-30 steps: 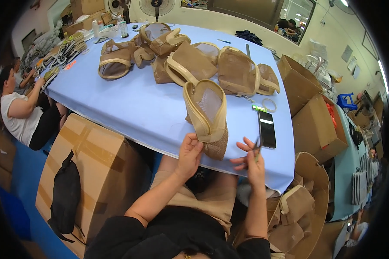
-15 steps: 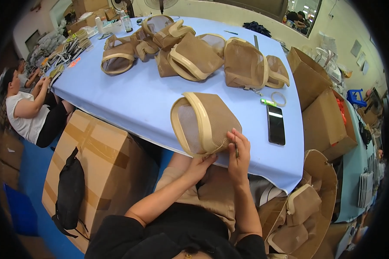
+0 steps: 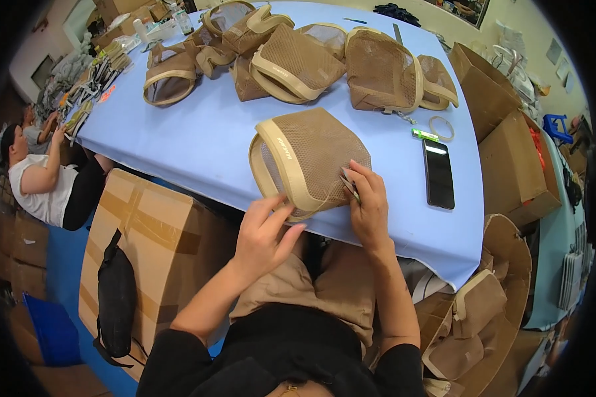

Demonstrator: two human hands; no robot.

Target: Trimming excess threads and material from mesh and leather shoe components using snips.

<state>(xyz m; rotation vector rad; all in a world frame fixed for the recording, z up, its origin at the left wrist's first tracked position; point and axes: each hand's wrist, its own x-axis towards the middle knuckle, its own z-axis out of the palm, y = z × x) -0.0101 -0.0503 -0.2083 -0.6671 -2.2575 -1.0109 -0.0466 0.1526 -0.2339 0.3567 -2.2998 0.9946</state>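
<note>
A brown mesh bag (image 3: 318,155) with a beige trim band lies at the table's near edge, its opening facing left. By the lower end of that band is my left hand (image 3: 261,235), thumb and fingers apart, fingertips at the trim. My right hand (image 3: 369,205) is closed around small metal thread snips (image 3: 351,185), partly hidden by the fingers, against the bag's right side. A loose thread seems to show near the lower trim.
Several similar mesh bags (image 3: 298,63) lie along the back of the blue table (image 3: 198,142). A black phone (image 3: 439,173) and a tape roll (image 3: 442,128) are at right. A large carton (image 3: 139,251) stands left; an open carton (image 3: 510,291) holds more bags. Other people sit far left.
My left hand has come out from under the bag to its lower left trim, fingers now spread. The bag has turned and lies flatter. The snips now point up and left.
</note>
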